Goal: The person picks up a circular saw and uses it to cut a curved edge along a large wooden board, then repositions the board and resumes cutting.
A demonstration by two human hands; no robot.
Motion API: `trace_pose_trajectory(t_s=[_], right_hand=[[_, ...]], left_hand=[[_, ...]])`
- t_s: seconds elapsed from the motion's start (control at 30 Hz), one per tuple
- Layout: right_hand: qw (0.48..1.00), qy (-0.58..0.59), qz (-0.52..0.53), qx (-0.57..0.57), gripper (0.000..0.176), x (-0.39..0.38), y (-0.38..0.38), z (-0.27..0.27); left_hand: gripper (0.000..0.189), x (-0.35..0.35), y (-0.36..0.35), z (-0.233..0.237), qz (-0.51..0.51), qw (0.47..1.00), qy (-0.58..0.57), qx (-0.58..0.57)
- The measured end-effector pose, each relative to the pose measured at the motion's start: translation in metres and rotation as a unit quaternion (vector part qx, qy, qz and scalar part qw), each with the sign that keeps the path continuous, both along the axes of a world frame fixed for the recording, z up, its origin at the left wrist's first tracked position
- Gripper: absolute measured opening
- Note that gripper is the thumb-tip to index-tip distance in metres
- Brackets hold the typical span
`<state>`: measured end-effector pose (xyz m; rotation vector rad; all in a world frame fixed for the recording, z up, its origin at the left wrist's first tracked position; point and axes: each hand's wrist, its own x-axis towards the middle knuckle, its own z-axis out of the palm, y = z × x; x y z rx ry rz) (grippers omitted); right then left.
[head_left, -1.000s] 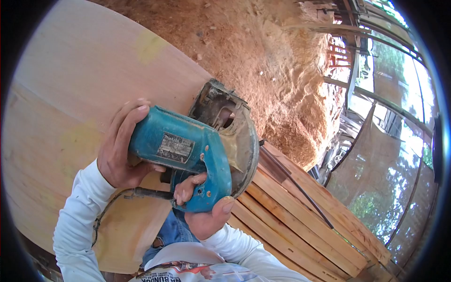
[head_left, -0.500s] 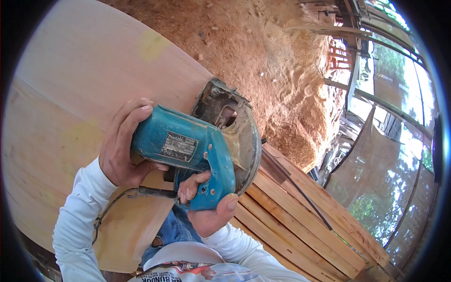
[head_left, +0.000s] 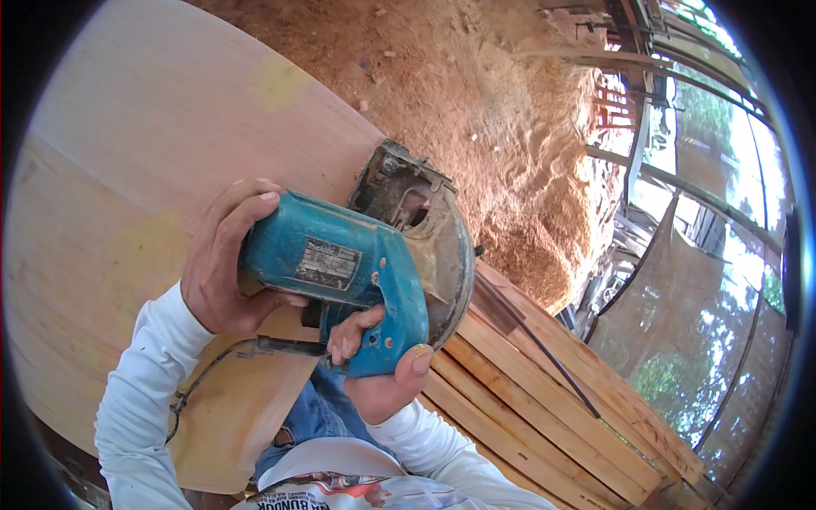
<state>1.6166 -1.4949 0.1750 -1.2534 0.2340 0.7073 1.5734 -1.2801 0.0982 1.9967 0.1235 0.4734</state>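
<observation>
A teal circular saw (head_left: 327, 242) rests at the right edge of a large pale plywood sheet (head_left: 153, 127). My left hand (head_left: 225, 263) is wrapped round the rear of its motor housing, thumb underneath. Around the saw's rear handle, my right hand (head_left: 382, 374) is closed, with fingers through the loop near the trigger and the thumb on the outside. The dusty blade guard (head_left: 446, 272) faces right, and its dark base plate (head_left: 382, 174) lies over the sheet's edge. A power cord (head_left: 204, 370) trails left from the handle. The blade itself is hidden.
Several sawn planks (head_left: 544, 391) lie stacked at lower right, with a thin dark rod (head_left: 552, 357) on top. Beyond the sheet, sawdust (head_left: 544, 187) covers the ground in a heap. A hanging tarp (head_left: 680, 314) and wooden poles stand at the right.
The saw and both hands have shifted very slightly to the right, by a few pixels. My grip on the saw is the same.
</observation>
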Motion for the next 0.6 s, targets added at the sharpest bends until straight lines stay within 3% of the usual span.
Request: trace_pose_trajectory(t_s=[0.6], right_hand=[[1.0,0.008,0.023,-0.014,0.09,0.011,-0.006,0.002]], left_hand=[[0.106,0.003,0.002,0.002,0.008,1.0,-0.016,0.023]])
